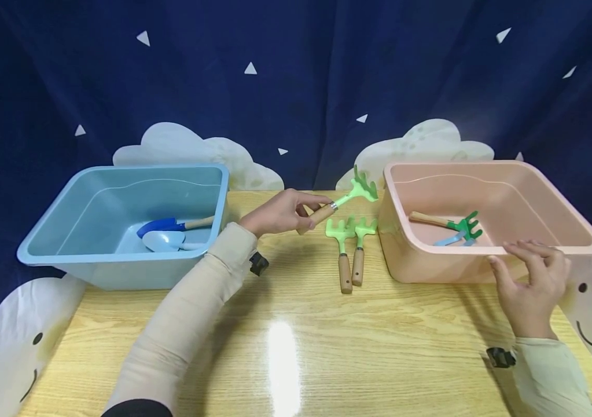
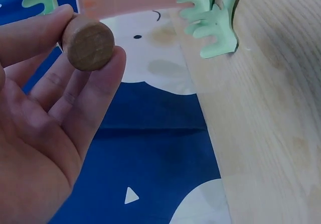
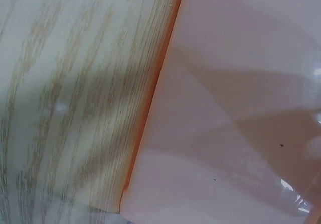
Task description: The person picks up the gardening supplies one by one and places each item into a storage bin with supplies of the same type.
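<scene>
My left hand (image 1: 282, 214) pinches the wooden handle of a light green hand rake (image 1: 362, 188), its tines raised toward the pink tub (image 1: 447, 251). The round handle end (image 2: 90, 47) faces the camera in the left wrist view. Beneath it, two more light green garden tools with wooden handles, a wider fork (image 1: 345, 272) and a narrower fork (image 1: 358, 266), lie side by side on the table. My right hand (image 1: 535, 284) rests its loosely bent fingers at the pink tub's front rim; the right wrist view shows no hand, only the tub's wall (image 3: 225, 108) and the table.
A blue tub (image 1: 139, 263) on the left holds a dark blue trowel (image 1: 162, 226) and a light blue shovel (image 1: 164, 240). Inside the pink tub lie a green rake (image 1: 464, 226) and a light blue tool (image 1: 449, 239). Behind the wooden table (image 1: 348, 347) hangs a dark blue curtain (image 1: 296, 87).
</scene>
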Motion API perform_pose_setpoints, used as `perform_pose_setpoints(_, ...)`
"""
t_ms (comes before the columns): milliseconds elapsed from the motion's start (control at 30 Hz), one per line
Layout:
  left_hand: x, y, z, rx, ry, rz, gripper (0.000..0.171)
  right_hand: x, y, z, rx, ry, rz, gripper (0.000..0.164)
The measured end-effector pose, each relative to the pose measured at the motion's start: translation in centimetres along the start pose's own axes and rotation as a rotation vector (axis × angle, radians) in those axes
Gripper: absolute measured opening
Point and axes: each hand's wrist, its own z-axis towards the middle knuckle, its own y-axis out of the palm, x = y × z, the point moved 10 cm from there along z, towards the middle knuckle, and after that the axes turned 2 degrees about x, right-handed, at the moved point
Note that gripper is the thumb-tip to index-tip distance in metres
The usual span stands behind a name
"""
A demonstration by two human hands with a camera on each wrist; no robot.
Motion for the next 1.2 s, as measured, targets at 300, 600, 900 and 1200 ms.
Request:
perform_pose_setpoints(300, 2.2, -0.2, 1.1, -0.005, 0.059, 0.069, 0.06, -0.2, -0.1, -0.2, 0.014, 0.001, 0.009, 0.064)
perform_pose_setpoints(600, 5.8, -0.2, 3.1, 0.034, 0.095, 0.095, 0.057, -0.2, -0.1, -0.1, 0.003, 0.0, 0.002, 0.063)
perform_pose_setpoints(900, 8.8, 0.7, 4.8, 0.038, 0.139, 0.137, 0.054, -0.2, -0.1, 0.0, 0.007, 0.005, 0.017, 0.062)
perform_pose_setpoints(1200, 9.9, 1.2, 5.0, 0.028, 0.139, 0.177, 0.054, -0.3, -0.1, 0.0, 0.007, -0.006, 0.029, 0.066)
